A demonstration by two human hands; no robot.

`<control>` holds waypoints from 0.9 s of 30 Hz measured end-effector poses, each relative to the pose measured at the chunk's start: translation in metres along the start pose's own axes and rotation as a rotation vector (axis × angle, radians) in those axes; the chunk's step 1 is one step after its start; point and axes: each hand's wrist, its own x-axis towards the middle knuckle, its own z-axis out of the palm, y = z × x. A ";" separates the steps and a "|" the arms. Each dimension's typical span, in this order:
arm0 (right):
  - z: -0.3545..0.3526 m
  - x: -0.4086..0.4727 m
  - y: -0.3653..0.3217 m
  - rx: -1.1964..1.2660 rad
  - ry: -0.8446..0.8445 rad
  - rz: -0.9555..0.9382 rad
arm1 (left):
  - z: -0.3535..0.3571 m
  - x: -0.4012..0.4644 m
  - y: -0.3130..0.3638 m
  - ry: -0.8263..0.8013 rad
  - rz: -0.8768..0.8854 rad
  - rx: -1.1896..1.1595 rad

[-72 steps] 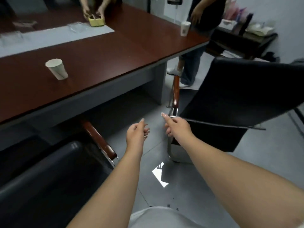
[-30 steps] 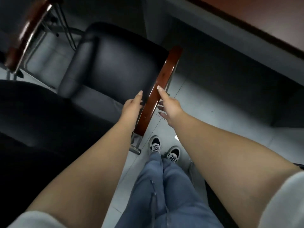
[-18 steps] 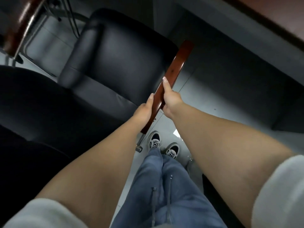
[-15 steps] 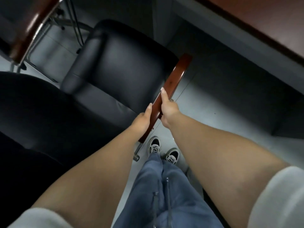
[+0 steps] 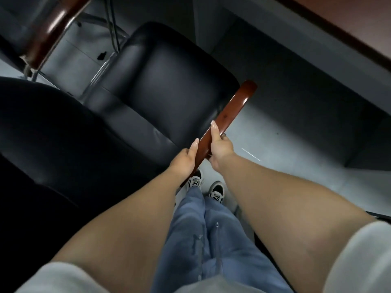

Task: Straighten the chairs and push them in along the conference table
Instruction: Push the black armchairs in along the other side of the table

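Observation:
A black leather chair seat lies below me, its backrest to the left. Its reddish wooden armrest runs diagonally along the seat's right side. My left hand grips the armrest's near end from the left, thumb along the wood. My right hand grips it from the right, thumb lying on top. The conference table has its dark red edge in the upper right corner, with a grey apron under it.
A second chair's wooden armrest and chrome frame stand at the upper left. Grey floor tiles stretch between the held chair and the table. My feet in dark sneakers stand just beside the armrest's near end.
I turned from the right-hand chair to this one. Both hands, apart from the armrest a second ago, have closed around it, and the chair has shifted slightly.

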 end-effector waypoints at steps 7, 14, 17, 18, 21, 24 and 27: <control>-0.021 0.000 -0.018 -0.036 -0.013 -0.017 | 0.021 0.001 0.017 0.042 -0.027 0.017; -0.035 -0.033 -0.019 -0.201 0.087 -0.248 | 0.017 -0.035 0.017 0.170 0.030 -0.264; -0.035 -0.055 -0.026 -0.171 0.122 -0.350 | 0.009 -0.060 0.027 0.236 0.144 -0.462; -0.034 -0.069 -0.028 -0.175 0.114 -0.385 | 0.004 -0.073 0.033 0.237 0.182 -0.503; -0.026 -0.114 -0.033 -0.137 0.077 -0.520 | -0.010 -0.114 0.051 0.277 0.318 -0.604; -0.018 -0.153 -0.040 -0.102 0.026 -0.631 | -0.024 -0.144 0.065 0.291 0.419 -0.666; -0.012 -0.202 -0.038 -0.018 -0.003 -0.729 | -0.040 -0.186 0.069 0.316 0.536 -0.741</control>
